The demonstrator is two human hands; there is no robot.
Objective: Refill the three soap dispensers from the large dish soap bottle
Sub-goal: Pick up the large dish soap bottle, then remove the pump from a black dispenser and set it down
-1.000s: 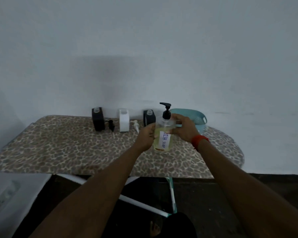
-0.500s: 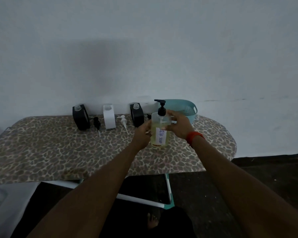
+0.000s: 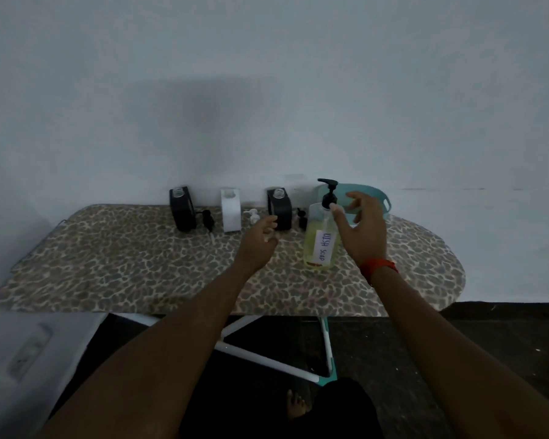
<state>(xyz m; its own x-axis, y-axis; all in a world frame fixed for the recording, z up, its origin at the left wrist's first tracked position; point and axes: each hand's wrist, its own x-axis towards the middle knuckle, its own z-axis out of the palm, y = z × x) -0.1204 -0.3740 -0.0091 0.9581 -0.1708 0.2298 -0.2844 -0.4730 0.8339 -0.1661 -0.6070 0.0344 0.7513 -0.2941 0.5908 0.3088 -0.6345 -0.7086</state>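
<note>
Yellow-green liquid fills most of the large dish soap bottle (image 3: pixel 320 239), which stands upright on the leopard-print board (image 3: pixel 108 264) with its black pump head (image 3: pixel 328 189) on and a handwritten label facing the camera. At its 3 o'clock the right hand (image 3: pixel 363 231) hovers with fingers spread and relaxed, gripping nothing. Its thumb tip lies against the pump collar, though real contact is hard to judge in the dim light. At the bottle's 9 o'clock, a little apart, the left hand (image 3: pixel 260 240) hangs above the board with fingers loosely curled. Nothing can be made out in it, and a pale speck at the fingertips is too blurred to read. Toward 10 o'clock, along the wall, stand the three dispensers with open necks: right black dispenser (image 3: pixel 280 210), white dispenser (image 3: pixel 230 211) and left black dispenser (image 3: pixel 182 210). A loose pump lies beside each: a black pump (image 3: pixel 207 217), a white pump (image 3: pixel 253 215), and a second black pump (image 3: pixel 301 217) partly hidden by the bottle. At 1 o'clock a teal basket (image 3: pixel 381 201) is mostly covered by the right hand. A red wristband (image 3: pixel 379 267) circles that wrist. Below the board, a bare foot (image 3: pixel 295 407) shows dimly.
</note>
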